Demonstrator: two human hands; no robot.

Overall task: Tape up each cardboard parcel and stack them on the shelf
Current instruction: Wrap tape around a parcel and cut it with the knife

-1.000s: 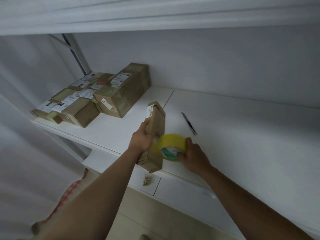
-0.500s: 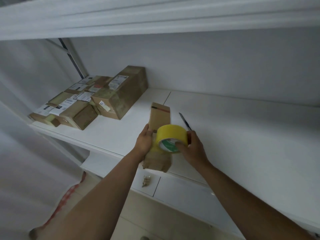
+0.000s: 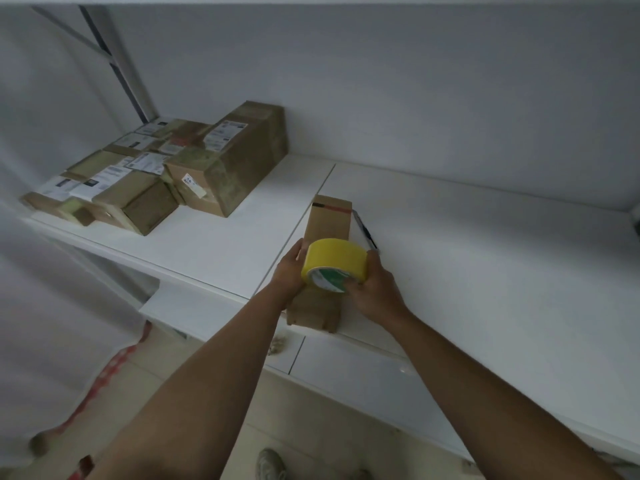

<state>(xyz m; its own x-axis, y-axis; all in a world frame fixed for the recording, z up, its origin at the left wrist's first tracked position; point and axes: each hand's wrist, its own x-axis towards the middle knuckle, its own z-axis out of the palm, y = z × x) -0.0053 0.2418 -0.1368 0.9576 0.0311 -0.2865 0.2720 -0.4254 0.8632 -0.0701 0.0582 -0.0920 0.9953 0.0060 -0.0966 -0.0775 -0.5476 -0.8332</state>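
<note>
Parcel (image 3: 327,237) now lies flat; tape roll (image 3: 334,263) rides on top.

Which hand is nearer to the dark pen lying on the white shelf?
Right. The right hand grips the yellow tape roll just below the dark pen; the left hand is beyond the brown cardboard parcel.

White wall (image 3: 450,81) behind, dim grey light, metal bracket (image 3: 117,71) slanting at far left, pale tiled floor (image 3: 194,362) below, white sheet (image 3: 52,306) hanging near left.
</note>
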